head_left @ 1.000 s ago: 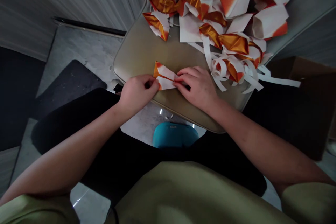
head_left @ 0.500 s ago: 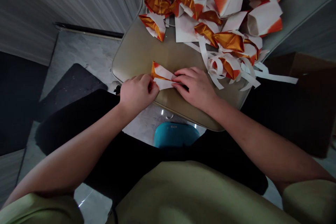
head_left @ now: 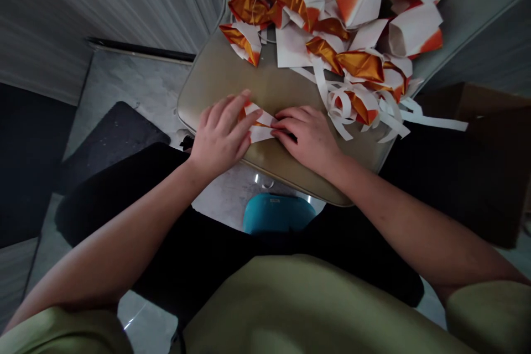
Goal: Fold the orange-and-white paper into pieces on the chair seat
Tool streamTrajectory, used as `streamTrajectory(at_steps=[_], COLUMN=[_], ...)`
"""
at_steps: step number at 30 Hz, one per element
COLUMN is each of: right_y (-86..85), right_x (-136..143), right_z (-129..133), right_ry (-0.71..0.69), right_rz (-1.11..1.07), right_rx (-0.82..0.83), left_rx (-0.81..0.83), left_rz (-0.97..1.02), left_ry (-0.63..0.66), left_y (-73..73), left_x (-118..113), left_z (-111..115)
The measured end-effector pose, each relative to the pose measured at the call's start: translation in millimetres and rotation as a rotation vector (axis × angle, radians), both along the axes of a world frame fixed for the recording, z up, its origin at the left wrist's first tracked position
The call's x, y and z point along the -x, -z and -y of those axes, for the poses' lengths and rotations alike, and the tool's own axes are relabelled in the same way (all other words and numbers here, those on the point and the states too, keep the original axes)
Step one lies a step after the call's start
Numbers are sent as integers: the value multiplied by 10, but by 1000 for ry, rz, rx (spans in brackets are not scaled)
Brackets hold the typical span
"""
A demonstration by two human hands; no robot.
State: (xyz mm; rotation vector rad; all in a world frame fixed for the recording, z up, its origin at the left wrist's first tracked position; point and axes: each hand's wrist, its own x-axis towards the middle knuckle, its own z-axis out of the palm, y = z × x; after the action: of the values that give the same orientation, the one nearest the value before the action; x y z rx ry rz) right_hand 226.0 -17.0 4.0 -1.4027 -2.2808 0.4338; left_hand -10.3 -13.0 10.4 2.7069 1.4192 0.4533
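A folded paper piece (head_left: 261,133), white with orange and gold parts, lies on the front of the padded chair seat (head_left: 219,86). My right hand (head_left: 309,135) pinches its right, narrow end between thumb and fingers. Over its left end reaches my left hand (head_left: 222,135), fingers stretched out and apart, hiding that part of the paper. Whether those fingertips touch the paper I cannot tell.
Several folded gold, orange and white paper pieces (head_left: 360,64) are heaped on the seat's far side, with curled white paper strips (head_left: 388,119) among them. A teal rounded object (head_left: 277,213) stands below the seat. A cardboard box (head_left: 489,105) is at the right.
My left hand has let go of the paper's left end; its fingers have uncurled and spread forward over it. My right hand keeps its pinch in the same place.
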Motion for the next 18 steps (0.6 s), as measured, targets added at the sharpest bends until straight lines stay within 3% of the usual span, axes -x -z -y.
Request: streamTrajectory(at_steps=[3,7,11,18], right_y=[1,-32,-74,-33], right_x=[-8,-34,-35,-40], right_z=[-7,63,320,661], right_ry=[-7,-32,-70,-9], right_rz=[1,6,107,285], right_rx=[-4,-37,-112,-18], left_rx=[96,119,98,136], left_rz=[-21,-12,32,64], left_ry=[132,125,124,121], left_y=[19,73,103,93], left_x=[26,34,44,62], left_z=[-57,-94,-93,-92])
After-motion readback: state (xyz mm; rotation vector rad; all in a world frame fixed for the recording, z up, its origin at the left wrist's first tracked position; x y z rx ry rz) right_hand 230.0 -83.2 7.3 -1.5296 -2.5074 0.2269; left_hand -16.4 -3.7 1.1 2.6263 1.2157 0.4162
